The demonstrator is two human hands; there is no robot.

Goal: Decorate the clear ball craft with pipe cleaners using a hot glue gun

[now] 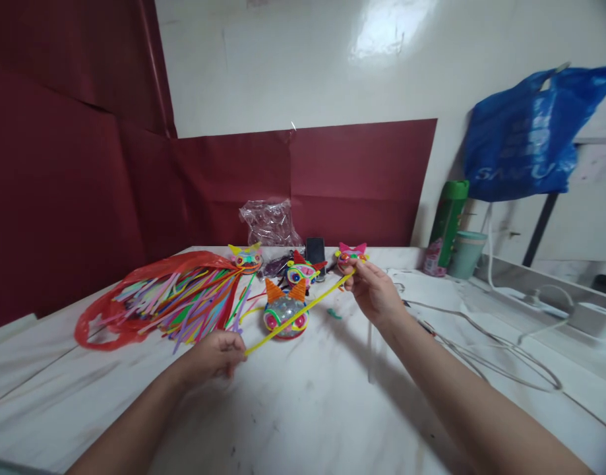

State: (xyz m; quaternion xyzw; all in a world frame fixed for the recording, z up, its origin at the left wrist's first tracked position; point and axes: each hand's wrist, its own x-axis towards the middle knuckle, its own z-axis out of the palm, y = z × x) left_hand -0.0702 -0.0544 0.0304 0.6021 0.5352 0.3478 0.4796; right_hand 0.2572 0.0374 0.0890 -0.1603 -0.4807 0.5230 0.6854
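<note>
A yellow pipe cleaner is stretched straight between my two hands, rising toward the right. Its lower end is pinched in my left hand, and my right hand pinches the upper end. Behind the strip sits a silvery round figure with orange ears and pink eyes. Further back are a figure with red ears, one with yellow ears and one with pink ears, close behind my right hand. Many coloured pipe cleaners spill from a red plastic bag at the left.
On the marble-patterned table, white cables loop at the right near a power strip. A dark phone, clear wrapping, green can and pale green cup stand at the back. A blue bag hangs above.
</note>
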